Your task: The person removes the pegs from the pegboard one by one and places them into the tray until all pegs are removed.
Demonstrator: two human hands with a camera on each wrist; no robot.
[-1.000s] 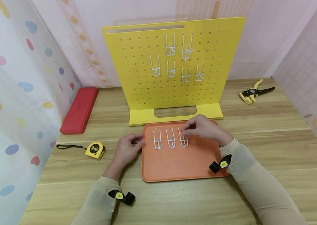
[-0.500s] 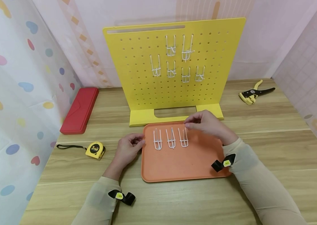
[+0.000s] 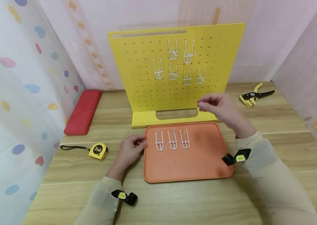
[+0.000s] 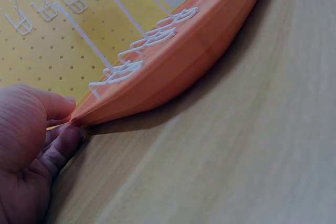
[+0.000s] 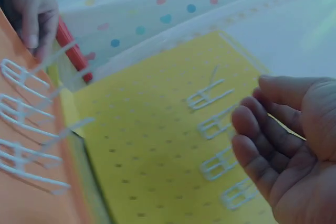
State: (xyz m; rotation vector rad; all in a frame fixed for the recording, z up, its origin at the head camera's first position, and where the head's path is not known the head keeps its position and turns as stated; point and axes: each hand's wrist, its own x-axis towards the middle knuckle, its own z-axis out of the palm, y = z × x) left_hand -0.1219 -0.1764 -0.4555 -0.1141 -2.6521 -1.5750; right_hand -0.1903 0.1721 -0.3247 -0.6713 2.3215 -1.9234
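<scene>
The left hand (image 3: 130,151) is pinching the left rim of an orange tray (image 3: 186,167), near its far left corner, thumb and fingers closing on the edge. The right hand (image 3: 221,109) is hovering, slightly blurred, beyond the tray's far edge and in front of the pegboard's lower right part; its fingers are loosely curling, half extended, and gripping nothing.

Three white wire hooks are lying in a row on the tray, along the left half of its far edge: a left hook (image 3: 159,143), a middle hook (image 3: 173,142) and a right hook (image 3: 185,142). In the left wrist view, their long prongs are pointing upward.

A yellow pegboard (image 3: 144,90) is standing behind the tray, toward the table's far edge. Six more hooks (image 3: 187,79) are hanging on it: two near its top edge, four lower down.

On the wood-grain table (image 3: 180,201), a red case (image 3: 82,113) is lying at the far left corner. A yellow tape measure (image 3: 98,151) with a black strap (image 3: 72,147) is resting near the left edge. A black-and-yellow wire stripper (image 3: 252,95) is lying near the far right corner.
</scene>
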